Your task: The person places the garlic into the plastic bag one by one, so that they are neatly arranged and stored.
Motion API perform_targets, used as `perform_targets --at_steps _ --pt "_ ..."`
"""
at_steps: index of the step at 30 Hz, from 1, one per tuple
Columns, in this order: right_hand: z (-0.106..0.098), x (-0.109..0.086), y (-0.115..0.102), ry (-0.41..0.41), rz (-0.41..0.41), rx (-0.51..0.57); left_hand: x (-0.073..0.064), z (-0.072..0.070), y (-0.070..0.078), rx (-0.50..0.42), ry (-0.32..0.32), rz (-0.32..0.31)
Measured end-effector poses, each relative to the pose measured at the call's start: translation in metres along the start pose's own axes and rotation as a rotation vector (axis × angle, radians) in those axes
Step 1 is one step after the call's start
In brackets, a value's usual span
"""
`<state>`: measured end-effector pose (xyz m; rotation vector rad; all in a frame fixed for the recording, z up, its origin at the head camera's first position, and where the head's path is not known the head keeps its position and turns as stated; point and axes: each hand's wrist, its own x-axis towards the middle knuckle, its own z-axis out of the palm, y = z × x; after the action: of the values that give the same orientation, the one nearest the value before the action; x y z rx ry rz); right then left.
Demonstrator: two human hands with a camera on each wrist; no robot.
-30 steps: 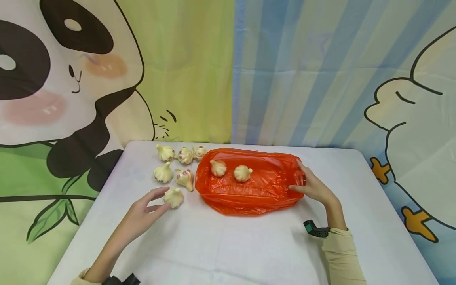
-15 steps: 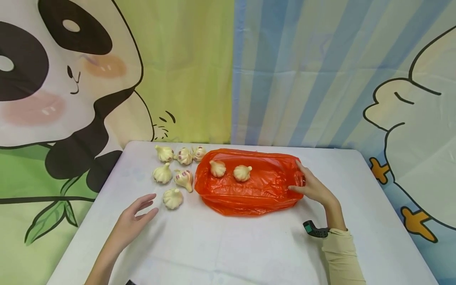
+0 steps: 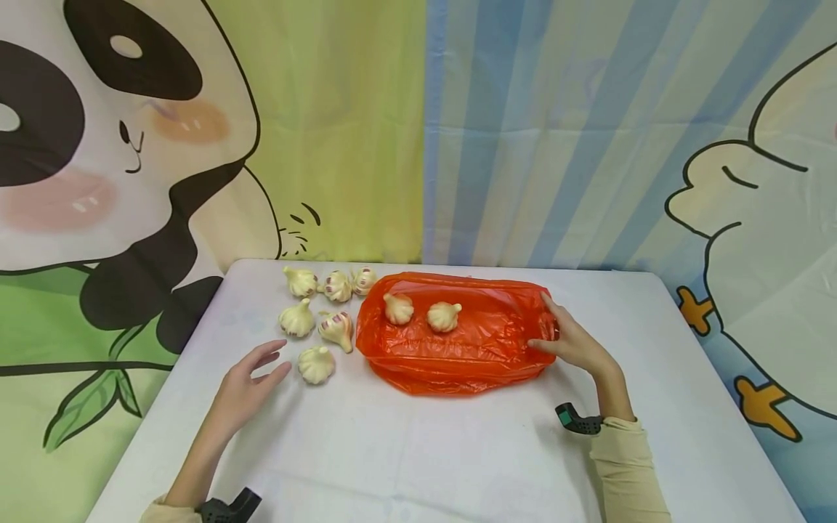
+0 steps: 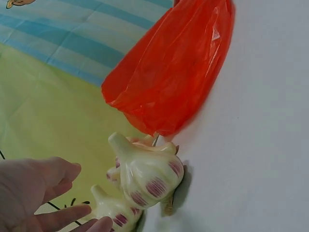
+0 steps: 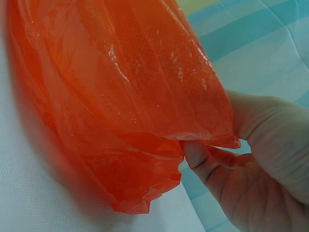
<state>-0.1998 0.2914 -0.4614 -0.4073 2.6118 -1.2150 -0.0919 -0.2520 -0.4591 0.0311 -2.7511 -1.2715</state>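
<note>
My left hand [image 3: 245, 388] hovers over the table with its fingers loosely bent and nothing in them. Just right of its fingertips, and apart from them, sits a pale garlic bulb [image 3: 317, 365]. A red plastic bag [image 3: 497, 319] lies spread open in the middle, with two garlic bulbs [image 3: 444, 317] resting in it. At the bag's right end my right hand [image 3: 578, 345] holds its edge between thumb and fingers, as the right wrist view of the bag [image 5: 130, 96] shows. In the left wrist view a purple-streaked garlic bulb [image 4: 149, 176] stands beyond the fingers.
Several more garlic bulbs [image 3: 297, 318] are grouped left of the bag, some with purple marks. The white table [image 3: 405, 450] ends at the back against a printed curtain [image 3: 353, 145] with cartoon animals.
My left hand has let go of the nearest garlic bulb and drawn back to the left, then lifted slightly. That bulb stays where it was. My right hand keeps its place at the bag.
</note>
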Motion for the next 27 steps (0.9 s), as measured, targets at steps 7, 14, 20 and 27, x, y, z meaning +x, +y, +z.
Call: perform_targets --at_steps 7,14,20,27 --pt "0.0 0.0 0.001 -0.007 0.01 0.011 0.039 -0.008 -0.01 -0.055 0.076 -0.071" --pt "0.0 -0.001 -0.001 -0.009 0.02 -0.001 0.111 -0.015 -0.032 -0.156 0.08 -0.177" --pt "0.001 0.0 -0.001 -0.015 0.008 0.009 0.158 -0.009 -0.043 -0.273 -0.072 -0.315" --pt "0.002 0.0 -0.002 -0.012 0.007 -0.001 0.178 0.0 -0.045 -0.444 -0.129 -0.434"
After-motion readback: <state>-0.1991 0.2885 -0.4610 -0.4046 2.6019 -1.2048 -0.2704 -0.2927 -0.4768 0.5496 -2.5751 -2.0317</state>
